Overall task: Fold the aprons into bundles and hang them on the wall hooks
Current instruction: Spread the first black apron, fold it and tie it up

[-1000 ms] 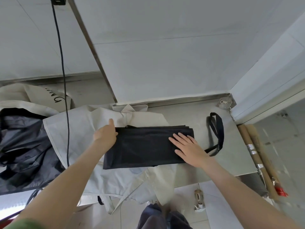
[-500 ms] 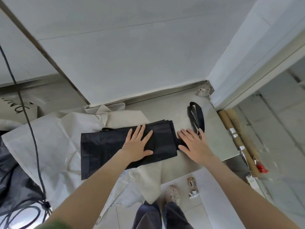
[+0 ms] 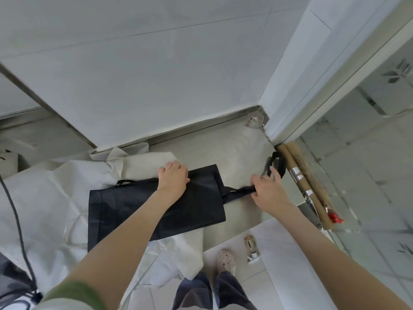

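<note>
While left hand (image 3: 173, 178) grips the apron (image 3: 199, 206), right hand (image 3: 269, 190) pinches its strap (image 3: 238, 190).

Apron (image 3: 156, 209), mid frame: plain black, no print. Strap (image 3: 278, 163) to its right: black too. Cloth (image 3: 55, 193) at left: off-white, plain. Counter (image 3: 234, 148): dull grey steel. Wall (image 3: 156, 74): white tiles, thin grey joints. 2 tubes (image 3: 309, 191) at right: brown cardboard, silver tape bands, red at the lower end. Sleeve (image 3: 73, 293), lower left: green. Trousers (image 3: 201, 291), bottom: dark blue. Shoe (image 3: 225, 261): beige, dotted with holes. Cable (image 3: 15, 220), left edge: black. Glass (image 3: 397, 72), upper right: grey leaf pattern.
</note>
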The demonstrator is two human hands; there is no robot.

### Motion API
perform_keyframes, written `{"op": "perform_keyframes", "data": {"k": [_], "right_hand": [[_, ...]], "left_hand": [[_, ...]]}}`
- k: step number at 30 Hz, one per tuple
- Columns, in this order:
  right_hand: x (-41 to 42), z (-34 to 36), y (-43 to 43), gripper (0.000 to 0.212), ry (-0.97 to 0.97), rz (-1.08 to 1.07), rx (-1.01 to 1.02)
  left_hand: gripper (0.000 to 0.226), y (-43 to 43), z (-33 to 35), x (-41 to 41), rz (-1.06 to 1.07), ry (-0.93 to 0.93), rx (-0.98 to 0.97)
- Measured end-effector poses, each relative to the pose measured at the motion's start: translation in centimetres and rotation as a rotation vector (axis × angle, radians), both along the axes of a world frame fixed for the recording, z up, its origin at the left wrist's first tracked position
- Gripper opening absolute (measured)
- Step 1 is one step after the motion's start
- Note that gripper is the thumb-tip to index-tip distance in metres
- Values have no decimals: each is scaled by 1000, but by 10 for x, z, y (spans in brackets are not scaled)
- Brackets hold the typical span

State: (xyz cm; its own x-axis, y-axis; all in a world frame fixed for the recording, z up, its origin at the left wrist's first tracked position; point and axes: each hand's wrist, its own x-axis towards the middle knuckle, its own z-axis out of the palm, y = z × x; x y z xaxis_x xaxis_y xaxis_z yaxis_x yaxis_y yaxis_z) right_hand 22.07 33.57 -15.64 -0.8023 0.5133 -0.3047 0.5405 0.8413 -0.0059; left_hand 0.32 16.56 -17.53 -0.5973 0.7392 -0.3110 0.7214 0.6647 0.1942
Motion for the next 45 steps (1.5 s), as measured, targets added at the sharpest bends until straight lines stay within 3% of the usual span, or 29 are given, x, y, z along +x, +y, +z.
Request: {"op": "perform_keyframes", "data": {"k": [3, 6, 8, 10, 13, 17, 20, 22, 23, 25, 26, 29, 32, 34, 36, 39, 42, 45], "right_hand": [[5, 12, 8, 10, -58, -88, 60], [17, 19, 22, 3, 7, -224, 164], [21, 27, 30, 9, 28, -343, 154], [19, 35, 35, 14, 77, -468, 16], [3, 51, 28, 12, 161, -624, -356], [-32, 71, -4, 17, 206, -611, -609], [-55, 76, -36, 33, 243, -588, -839], [-66, 75, -55, 50, 209, -486, -972], [-71, 73, -63, 57, 147, -406, -1011], [-79, 68, -78, 66, 16, -297, -1096], [-83, 64, -86, 68, -19, -289, -1166], [-88, 51, -98, 71, 78, -370, -1436], [-87, 38, -97, 72, 225, -425, -1512], [-86, 30, -94, 66, 264, -410, -1376], [-84, 22, -92, 58, 305, -375, -1105], [-81, 8, -85, 55, 404, -386, -690], [-78, -4, -78, 68, 318, -469, -362], [-75, -9, -75, 77, 262, -655, -368]], "left_hand": [[22, 0, -3, 0, -10, 61, -36], [29, 2, -3, 2, 22, 132, -60], [28, 4, -2, 3, 41, 156, -62], [25, 7, 2, 5, 53, 180, -63], [21, 14, 6, 9, 90, 166, -20], [21, 17, 4, 16, 95, 145, 97], [20, 10, 4, 24, 70, 92, 332], [23, 4, 11, 27, 158, -169, 495], [34, 2, 22, 28, 302, -439, 507], [57, -4, 36, 24, 608, -974, 415], [67, -12, 38, 19, 667, -1117, 347], [76, -32, 35, 5, 623, -1291, 179], [50, -44, 39, 0, 492, -1378, 41], [23, -50, 37, 0, 375, -1322, -3], [11, -56, 32, -1, 327, -1137, 30], [21, -62, 30, -2, 199, -573, 3], [36, -64, 27, 4, -11, 37, -13], [38, -66, 21, 12, -173, 190, 34]]}}
